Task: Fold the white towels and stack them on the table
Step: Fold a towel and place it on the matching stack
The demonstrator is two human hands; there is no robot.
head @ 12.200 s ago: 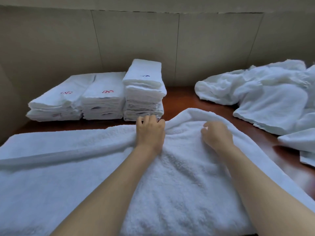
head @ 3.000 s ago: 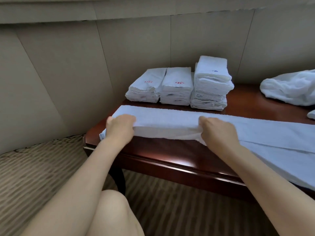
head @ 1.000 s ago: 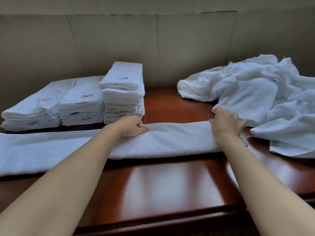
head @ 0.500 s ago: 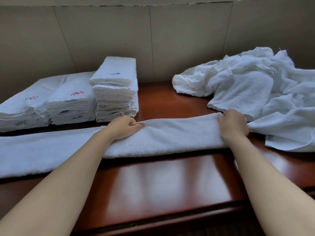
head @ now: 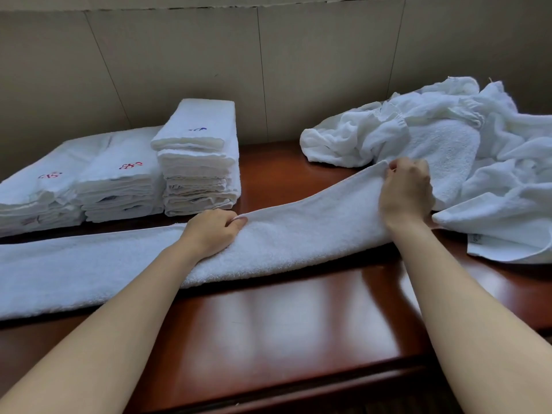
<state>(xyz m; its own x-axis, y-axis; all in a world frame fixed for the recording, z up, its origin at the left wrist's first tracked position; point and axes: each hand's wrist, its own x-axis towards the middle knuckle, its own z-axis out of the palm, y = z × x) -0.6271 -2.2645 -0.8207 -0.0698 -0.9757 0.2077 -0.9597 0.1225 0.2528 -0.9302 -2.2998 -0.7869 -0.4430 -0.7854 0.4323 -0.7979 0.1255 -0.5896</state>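
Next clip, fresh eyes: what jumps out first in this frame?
The long white towel, folded into a narrow strip, lies across the middle of the dark wooden table; the right hand pinches and lifts its right end while the left hand grips its middle. Behind on the left stand three stacks of folded towels, the rightmost tallest. A rumpled heap of unfolded towels fills the right side.

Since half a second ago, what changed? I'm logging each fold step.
The right hand has lifted the long towel's right end off the table, its fingers pinching the corner. The left hand still grips the towel's middle. The folded stacks and unfolded pile are unchanged.
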